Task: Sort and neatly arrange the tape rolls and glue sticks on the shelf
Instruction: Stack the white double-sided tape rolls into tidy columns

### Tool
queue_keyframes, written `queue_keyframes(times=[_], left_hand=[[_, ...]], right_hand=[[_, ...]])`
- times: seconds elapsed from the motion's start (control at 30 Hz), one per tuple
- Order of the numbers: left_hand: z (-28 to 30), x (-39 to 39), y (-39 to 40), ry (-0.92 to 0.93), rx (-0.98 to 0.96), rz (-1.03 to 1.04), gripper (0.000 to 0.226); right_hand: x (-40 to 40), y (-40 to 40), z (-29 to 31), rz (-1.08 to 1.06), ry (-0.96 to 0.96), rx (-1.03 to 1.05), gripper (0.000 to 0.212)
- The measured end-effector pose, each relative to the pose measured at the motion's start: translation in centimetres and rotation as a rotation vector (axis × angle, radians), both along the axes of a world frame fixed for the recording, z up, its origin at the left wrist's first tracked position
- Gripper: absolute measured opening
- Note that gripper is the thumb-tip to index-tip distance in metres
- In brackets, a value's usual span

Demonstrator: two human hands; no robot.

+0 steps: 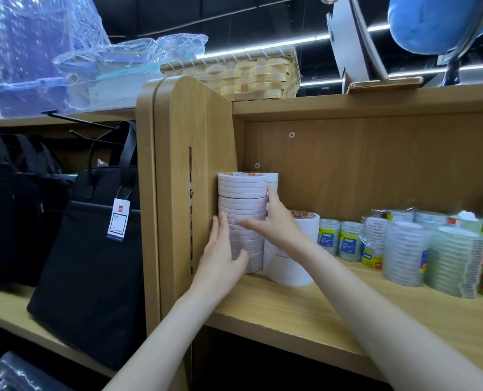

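Head view: tall white tape stack [241,204], thin rolls, both hands [220,255] [274,218] flat-fingered against it.

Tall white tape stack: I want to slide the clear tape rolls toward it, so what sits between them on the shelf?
In the head view, shorter white tape rolls and the right hand sit between the tall white tape stack and the clear tape rolls.

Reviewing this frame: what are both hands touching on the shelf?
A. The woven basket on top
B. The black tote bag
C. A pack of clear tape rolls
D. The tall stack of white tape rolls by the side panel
D. The left hand and the right hand rest on either side of the tall stack of white tape rolls, which stands against the shelf's side panel.
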State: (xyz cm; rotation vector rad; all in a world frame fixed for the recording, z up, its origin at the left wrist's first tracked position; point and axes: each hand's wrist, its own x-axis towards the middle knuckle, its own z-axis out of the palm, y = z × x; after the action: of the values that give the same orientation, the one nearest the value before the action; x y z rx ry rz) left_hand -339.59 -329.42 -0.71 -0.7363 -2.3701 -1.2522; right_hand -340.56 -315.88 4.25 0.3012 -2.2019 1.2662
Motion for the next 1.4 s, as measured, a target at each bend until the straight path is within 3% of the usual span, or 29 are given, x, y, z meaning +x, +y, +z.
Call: queue_keyframes(times=[0.13, 0.3, 0.4, 0.5, 0.7, 0.77, 0.87, 0.97, 1.07, 1.27, 1.4], left_hand=[[-0.2, 0.3, -0.1, -0.014, -0.005, 0.030, 0.080], [-0.4, 0.7, 0.0, -0.027, 0.074, 0.033, 0.077], [-0.9, 0.8, 0.3, -0.080, 0.103, 0.057, 0.074], [-1.1, 0.9, 1.2, -0.135, 0.117, 0.055, 0.077], [-1.0, 0.7, 1.7, -0.177, 0.071, 0.059, 0.082], [-0.9, 0.8, 1.1, -0.097, 0.042, 0.077, 0.080], [-0.3, 1.4, 0.4, 0.206, 0.009, 0.170, 0.072], [1.2, 0.9, 1.1, 0.415, -0.008, 0.154, 0.073], [3.0, -0.4, 2.4, 0.464, -0.052, 0.163, 0.076], [3.3, -2.4, 3.0, 0.491, -0.130, 0.236, 0.072], [2.7, -3.3, 2.8, 0.569, -0.147, 0.269, 0.074]], right_hand=[[0.6, 0.1, -0.2, -0.028, 0.015, 0.085, 0.080], [1.7, 2.1, 0.6, -0.103, -0.114, 0.150, 0.084], [2.9, 3.9, 0.4, -0.245, -0.134, 0.275, 0.068], [3.4, 4.1, -0.7, -0.166, -0.197, 0.326, 0.060], [3.0, 2.8, -0.9, -0.160, -0.106, 0.477, 0.037], [2.9, 3.6, -0.3, -0.127, -0.137, 0.473, 0.036], [2.6, 5.3, 2.1, -0.242, -0.042, 0.343, 0.038], [1.3, 6.2, 4.6, -0.258, -0.005, 0.314, 0.053], [-1.1, 6.1, 6.4, -0.180, -0.057, 0.466, 0.064], [-4.4, 5.3, 7.5, -0.169, -0.217, 0.575, 0.042], [-5.1, 5.8, 6.1, -0.192, -0.131, 0.448, 0.054]])
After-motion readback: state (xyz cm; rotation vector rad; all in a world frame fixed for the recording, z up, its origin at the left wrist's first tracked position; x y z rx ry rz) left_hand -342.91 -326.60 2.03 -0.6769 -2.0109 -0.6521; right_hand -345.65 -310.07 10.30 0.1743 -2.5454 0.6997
